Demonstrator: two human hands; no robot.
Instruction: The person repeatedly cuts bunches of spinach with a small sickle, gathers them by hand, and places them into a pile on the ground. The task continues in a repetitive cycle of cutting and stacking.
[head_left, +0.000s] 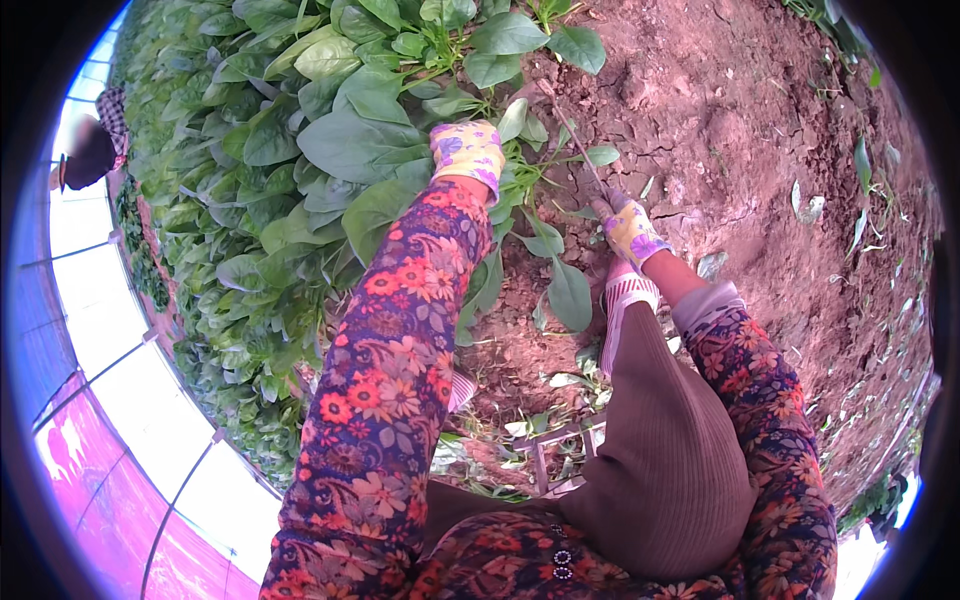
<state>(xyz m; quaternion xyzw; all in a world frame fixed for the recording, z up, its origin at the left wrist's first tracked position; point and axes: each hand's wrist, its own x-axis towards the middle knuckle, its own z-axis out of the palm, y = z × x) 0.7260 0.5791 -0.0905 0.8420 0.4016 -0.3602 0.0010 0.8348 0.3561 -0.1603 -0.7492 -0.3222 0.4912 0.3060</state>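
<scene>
My left hand (466, 156), in a yellow glove with purple flowers, is closed among leafy green plants (367, 142) that look like spinach. Its fingertips are hidden under the leaves, and stems (517, 184) spread out from beneath it. Wearing a matching glove, my right hand (628, 226) grips a thin-shafted hand tool (574, 135) low over the soil. The tool's far end, near the plant bases, looks like a small soil-coloured blade, but its shape is unclear. Loose-hanging leaves (568, 294) lie between my two hands.
Dense crop fills the left side. Reddish cracked soil (750, 165) with scattered leaves stretches to the right. My striped shoe (630, 300) is just below my right hand. A low frame stool (559, 442) stands beneath me. Another person (86, 154) is at the far left, by the greenhouse wall.
</scene>
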